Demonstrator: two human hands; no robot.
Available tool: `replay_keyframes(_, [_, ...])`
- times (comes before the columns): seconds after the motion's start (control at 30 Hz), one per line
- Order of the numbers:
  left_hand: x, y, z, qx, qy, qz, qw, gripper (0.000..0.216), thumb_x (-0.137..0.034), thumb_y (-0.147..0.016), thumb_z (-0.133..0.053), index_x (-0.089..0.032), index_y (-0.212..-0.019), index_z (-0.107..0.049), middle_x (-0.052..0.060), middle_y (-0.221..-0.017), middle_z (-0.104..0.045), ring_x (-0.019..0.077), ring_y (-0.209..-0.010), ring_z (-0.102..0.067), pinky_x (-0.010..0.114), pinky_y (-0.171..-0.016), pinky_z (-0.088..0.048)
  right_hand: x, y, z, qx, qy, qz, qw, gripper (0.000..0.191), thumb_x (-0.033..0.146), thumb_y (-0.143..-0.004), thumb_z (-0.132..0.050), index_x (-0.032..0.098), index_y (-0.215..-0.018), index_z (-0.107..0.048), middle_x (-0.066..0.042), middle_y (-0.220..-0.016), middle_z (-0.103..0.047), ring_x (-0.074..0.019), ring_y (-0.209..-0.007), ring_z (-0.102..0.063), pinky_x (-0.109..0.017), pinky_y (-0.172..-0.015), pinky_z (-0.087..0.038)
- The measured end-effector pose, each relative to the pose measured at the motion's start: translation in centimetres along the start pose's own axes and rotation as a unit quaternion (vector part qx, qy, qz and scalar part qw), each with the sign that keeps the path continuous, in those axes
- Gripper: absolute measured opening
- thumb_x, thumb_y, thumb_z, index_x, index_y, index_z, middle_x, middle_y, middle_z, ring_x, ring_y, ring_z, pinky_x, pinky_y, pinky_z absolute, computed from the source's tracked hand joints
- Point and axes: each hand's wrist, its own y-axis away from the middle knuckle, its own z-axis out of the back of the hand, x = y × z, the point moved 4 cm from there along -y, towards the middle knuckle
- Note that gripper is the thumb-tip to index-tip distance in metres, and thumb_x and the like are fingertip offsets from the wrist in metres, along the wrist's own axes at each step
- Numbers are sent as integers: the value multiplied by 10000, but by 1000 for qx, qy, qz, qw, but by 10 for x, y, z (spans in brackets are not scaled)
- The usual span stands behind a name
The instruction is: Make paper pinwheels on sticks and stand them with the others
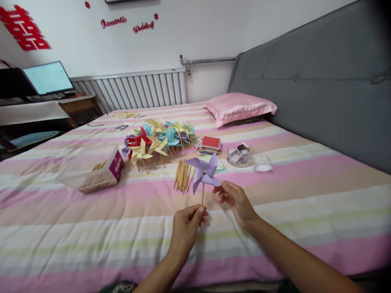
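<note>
I'm at the edge of a bed (76, 228) spread with pink, white, beige and yellow-green stripes, a little wrinkled on the left. A grey headboard (324, 77) rises on the right, with a pink pillow (241, 106) near it. Beyond the bed are a white radiator (137, 89), a pipe (214, 61) and a white wall (207, 24) with red lettering, "Romantic" (114, 22) and "Wedding" (143, 27). A lit screen (48, 78) stands on the desk (33, 108) at far left.

In front of me, the finished pinwheels (157, 145) crowd together in yellow, blue, red and purple. To their left sits a clear box (70, 171) with sticks (97, 179) in it and a purple label (117, 165) at its end. Loose sticks (182, 175) lie nearer me, and past them a paper stack (210, 143), red on top. Right of that is a clear tub (240, 160) of small pieces, with another clear container (262, 167) just beside it.

The purple pinwheel (204, 169) is up between my hands, hiding part of the loose paper (220, 165) behind it. My left hand (187, 221) grips its stick (203, 193) below the blades, thumb against fingers. My right hand (236, 199) has its fingertips at the right blade's tip; whether they pinch it or merely touch it, I cannot tell.
</note>
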Motion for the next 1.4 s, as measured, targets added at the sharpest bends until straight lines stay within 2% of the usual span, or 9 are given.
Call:
replay_keyframes(0.23, [-4,1,-2,16,28,11,999,328,-408,-760,-607,-130,-878,-735,85,-753,-710,164,-646,-600,245,-590,-430,-11,7,-20,91,50,-22,994,298,385,-639,-751,145,-803,-685,-18,-668,-639,-110,-544,-529,-246,-544,-435])
replay_keyframes(0.33, [-6,2,-3,30,26,-3,999,327,-391,-773,-599,-124,-905,-735,70,-697,-694,147,-614,-571,234,-570,-405,-16,10,-27,139,42,-25,989,244,368,-673,-728,143,-761,-686,-3,-601,-620,-125,-527,-561,-265,-549,-452])
replay_keyframes(0.43, [-7,3,-4,35,26,-13,999,318,-381,-770,-606,-111,-878,-734,51,-628,-664,129,-570,-537,226,-549,-388,-18,11,-28,150,49,-10,987,196,344,-710,-701,149,-714,-678,4,-585,-606,-132,-506,-569,-267,-527,-451])
replay_keyframes(0.67, [-6,5,-9,45,51,5,998,319,-376,-744,-620,-95,-867,-707,80,-709,-697,152,-639,-589,241,-596,-426,-8,9,-22,113,100,29,988,195,344,-728,-680,152,-692,-683,6,-577,-593,-118,-540,-531,-248,-543,-423])
replay_keyframes(0.8, [-6,5,-11,62,48,13,997,319,-357,-743,-612,-89,-899,-690,81,-708,-698,156,-652,-603,248,-616,-439,-9,7,-19,94,100,20,990,243,380,-720,-676,143,-668,-676,27,-527,-527,-102,-514,-483,-245,-536,-407])
replay_keyframes(0.93, [-6,6,-12,72,39,26,996,296,-345,-739,-618,-86,-867,-681,77,-685,-692,150,-632,-604,245,-609,-441,-13,6,-19,102,89,6,991,285,410,-718,-666,129,-761,-688,27,-528,-512,-108,-515,-480,-262,-549,-411])
replay_keyframes(1.17, [-6,5,-9,38,32,49,998,239,-322,-703,-645,-99,-786,-669,69,-657,-686,146,-603,-603,237,-585,-441,-2,4,-12,97,46,32,994,350,321,-724,-661,190,-1042,-596,-47,-923,-637,-177,-843,-560,-280,-727,-418])
replay_keyframes(1.3, [-3,5,-10,43,29,48,998,221,-313,-703,-637,-104,-769,-664,67,-652,-683,151,-606,-608,243,-594,-446,2,-1,-2,48,1,54,997,368,329,-764,-620,198,-1102,-557,-59,-975,-635,-173,-856,-538,-266,-718,-396])
replay_keyframes(1.4, [1,6,-12,58,21,41,997,210,-305,-711,-624,-106,-764,-663,65,-648,-677,155,-609,-605,254,-611,-448,3,-6,5,12,-37,59,998,340,352,-770,-622,195,-1070,-591,-36,-897,-618,-154,-775,-509,-255,-673,-386])
